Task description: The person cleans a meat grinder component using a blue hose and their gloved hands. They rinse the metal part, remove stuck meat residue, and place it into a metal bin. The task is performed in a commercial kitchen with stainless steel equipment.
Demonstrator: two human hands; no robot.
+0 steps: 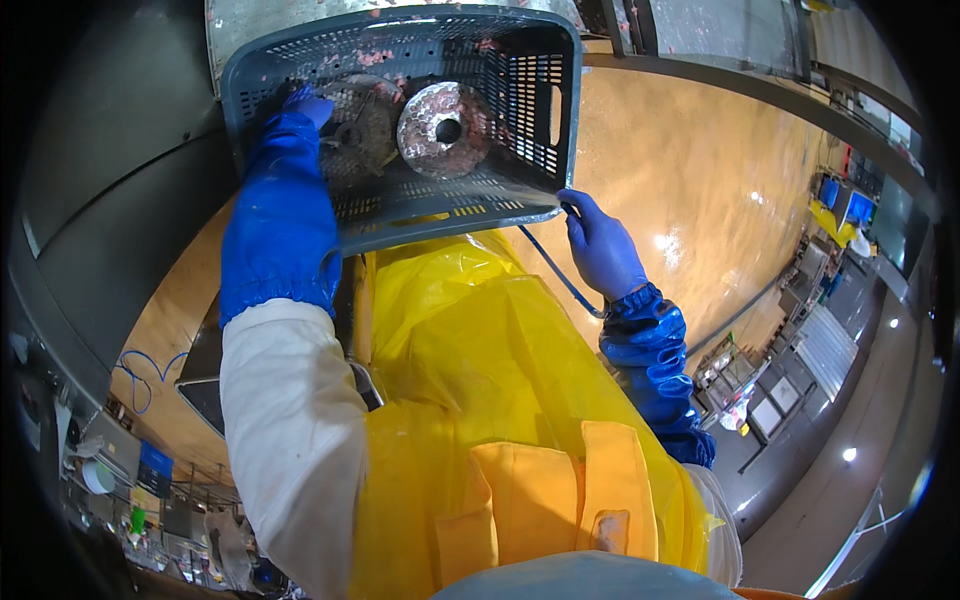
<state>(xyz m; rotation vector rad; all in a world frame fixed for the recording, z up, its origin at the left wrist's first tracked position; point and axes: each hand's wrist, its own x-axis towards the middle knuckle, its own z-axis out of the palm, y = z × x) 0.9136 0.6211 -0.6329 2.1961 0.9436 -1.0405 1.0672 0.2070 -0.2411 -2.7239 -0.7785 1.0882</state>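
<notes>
A dark grey perforated plastic crate (400, 235) stands in front of me. Inside, a round metal grinder plate (430, 155) with a central hole carries pink meat residue. Beside it on the left is a darker metal disc (365, 130), partly blurred by spray. My left hand (308, 104), blue-gloved, reaches into the crate's left side near that disc, thumb apart from the fingers; its fingertips are dim. At the crate's near right corner my right hand (604, 245), also gloved, is closed round a dark spray nozzle (567, 208). From the nozzle a pale mist streaks left over the crate.
A blue hose (560, 275) hangs below the crate's right corner. Pink scraps lie on the crate's far side. Dark metal panels (120, 130) stand close on the left, and a metal frame rail (740, 85) crosses the right above the tan floor (690, 170).
</notes>
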